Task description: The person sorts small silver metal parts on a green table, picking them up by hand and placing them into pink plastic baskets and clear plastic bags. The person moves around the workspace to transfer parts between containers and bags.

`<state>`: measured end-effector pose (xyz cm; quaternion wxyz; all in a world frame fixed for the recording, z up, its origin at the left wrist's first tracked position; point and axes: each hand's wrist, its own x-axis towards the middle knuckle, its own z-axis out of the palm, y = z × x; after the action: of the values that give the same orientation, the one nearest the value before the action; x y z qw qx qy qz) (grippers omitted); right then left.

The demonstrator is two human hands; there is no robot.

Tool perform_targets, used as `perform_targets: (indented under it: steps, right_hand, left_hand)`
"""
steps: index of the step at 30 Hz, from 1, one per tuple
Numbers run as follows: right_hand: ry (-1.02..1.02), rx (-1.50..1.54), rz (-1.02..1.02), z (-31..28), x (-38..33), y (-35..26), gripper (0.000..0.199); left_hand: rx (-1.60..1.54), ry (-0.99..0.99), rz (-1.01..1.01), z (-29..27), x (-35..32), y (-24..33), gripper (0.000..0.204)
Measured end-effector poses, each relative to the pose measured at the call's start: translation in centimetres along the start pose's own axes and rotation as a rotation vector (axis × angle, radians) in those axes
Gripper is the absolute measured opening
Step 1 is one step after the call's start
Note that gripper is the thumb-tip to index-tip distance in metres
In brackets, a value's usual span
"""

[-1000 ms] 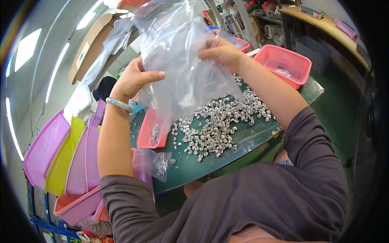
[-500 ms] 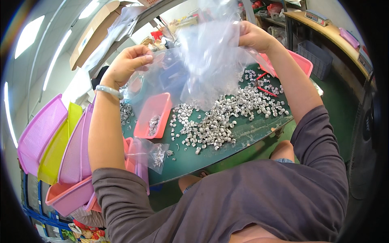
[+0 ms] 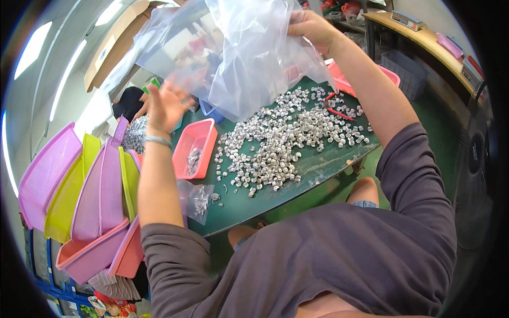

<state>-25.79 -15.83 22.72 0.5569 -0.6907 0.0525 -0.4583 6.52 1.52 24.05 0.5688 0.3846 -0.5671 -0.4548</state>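
A large transparent plastic bag (image 3: pixel 238 63) hangs over the far part of the green table, its top cut off by the picture's upper edge. My right hand (image 3: pixel 315 33) pinches it near the upper right side. To the left of the bag, my left hand (image 3: pixel 168 108) is off it, fingers spread and slightly blurred, holding nothing. Below the bag spreads a heap of small silvery metal pieces (image 3: pixel 281 151). A pink plastic tray (image 3: pixel 208 153) with a few such pieces stands close to my left forearm. Beside it lies a small transparent bag (image 3: pixel 200 204) of metal bits.
Purple and yellow-green plastic baskets (image 3: pixel 95 201) stack up at the left. Red-handled pliers (image 3: pixel 339 113) lie at the heap's right, near another pink tray (image 3: pixel 389 78). Another person's arm (image 3: pixel 140 112) shows at far left. A fan (image 3: pixel 474 159) stands at right.
My left hand has let go of the large bag, opened and come down. My right hand has moved slightly up and left with the bag, which has swung left.
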Motion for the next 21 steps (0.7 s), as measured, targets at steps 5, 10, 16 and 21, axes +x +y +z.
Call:
perform_targets:
  steps: [5, 10, 16, 21]
  right_hand:
    - [0.18, -0.216, 0.137, 2.2, -0.5, 1.1, 0.013]
    - [0.166, -0.46, 0.08, 5.3, -0.7, 4.0, 0.023]
    - [-0.033, -0.005, 0.104, 5.0, -0.8, 4.5, 0.053]
    - [-0.337, 0.068, 0.391, 3.2, -1.3, 5.5, 0.053]
  left_hand:
    - [0.043, -0.265, 0.063, 6.7, -0.1, -5.3, 0.096]
    - [0.126, -0.077, 0.028, 11.2, 1.1, -5.7, 0.066]
    - [0.144, 0.191, -0.009, 9.3, 1.7, -6.5, 0.043]
    - [0.088, 0.046, -0.039, 7.2, 0.7, -4.8, 0.048]
